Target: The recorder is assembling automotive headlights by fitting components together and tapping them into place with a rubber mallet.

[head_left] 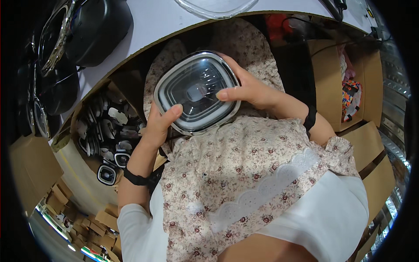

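Observation:
Above my lap I hold a rounded-square part with a clear window and a shiny chrome rim (198, 111). A grey and black inner frame shows through the window, with a pale rectangle near its middle. My left hand (162, 123) grips its lower left side, thumb on the window's edge. My right hand (246, 87) wraps round the right side, its thumb lying on the clear face. The other fingers of both hands are mostly hidden beneath the part.
Black housings with chrome rings (94, 32) stand on the white table (152, 19) at the left. A clear rounded piece (217, 8) lies at its far edge. A box of similar parts (109, 126) sits below left. An open cardboard box (327, 87) stands at the right.

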Tool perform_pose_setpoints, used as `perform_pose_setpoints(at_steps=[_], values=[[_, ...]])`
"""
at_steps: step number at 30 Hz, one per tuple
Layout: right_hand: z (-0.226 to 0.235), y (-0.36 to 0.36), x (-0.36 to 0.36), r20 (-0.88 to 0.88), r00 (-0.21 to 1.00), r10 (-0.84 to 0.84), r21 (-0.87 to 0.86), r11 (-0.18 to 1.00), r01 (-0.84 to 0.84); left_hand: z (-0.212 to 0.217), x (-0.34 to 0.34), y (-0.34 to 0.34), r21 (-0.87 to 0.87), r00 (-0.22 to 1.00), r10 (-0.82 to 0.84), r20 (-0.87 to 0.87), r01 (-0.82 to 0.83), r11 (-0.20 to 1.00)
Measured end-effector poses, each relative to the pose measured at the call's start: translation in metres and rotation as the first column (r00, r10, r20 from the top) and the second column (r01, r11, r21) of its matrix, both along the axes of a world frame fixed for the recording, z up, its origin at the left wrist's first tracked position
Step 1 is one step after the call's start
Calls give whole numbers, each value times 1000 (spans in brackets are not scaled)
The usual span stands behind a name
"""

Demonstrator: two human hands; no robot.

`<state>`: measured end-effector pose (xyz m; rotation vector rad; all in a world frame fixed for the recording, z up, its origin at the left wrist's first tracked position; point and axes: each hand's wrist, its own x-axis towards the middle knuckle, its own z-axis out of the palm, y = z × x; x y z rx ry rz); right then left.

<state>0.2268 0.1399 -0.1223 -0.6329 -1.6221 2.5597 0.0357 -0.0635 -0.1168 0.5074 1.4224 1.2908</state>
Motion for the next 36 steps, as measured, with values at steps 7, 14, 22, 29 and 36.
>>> perform_pose_setpoints(at_steps=[7,14,22,29,36], values=[[-12,9,9,27,998,49,-437,899,-32,0,-10,7,-140,914,110,391,-59,988],[-5,12,8,52,996,74,-154,986,-65,5,-13,11,-182,899,126,420,-53,982],[0,9,14,6,1000,19,-330,944,-16,1,-15,12,-190,929,89,360,-20,982],[-5,8,17,53,997,63,-367,929,-39,-6,-15,6,-143,954,57,295,-15,990],[2,-1,17,-23,1000,10,-116,993,-12,4,-11,8,-128,996,47,78,-37,991]])
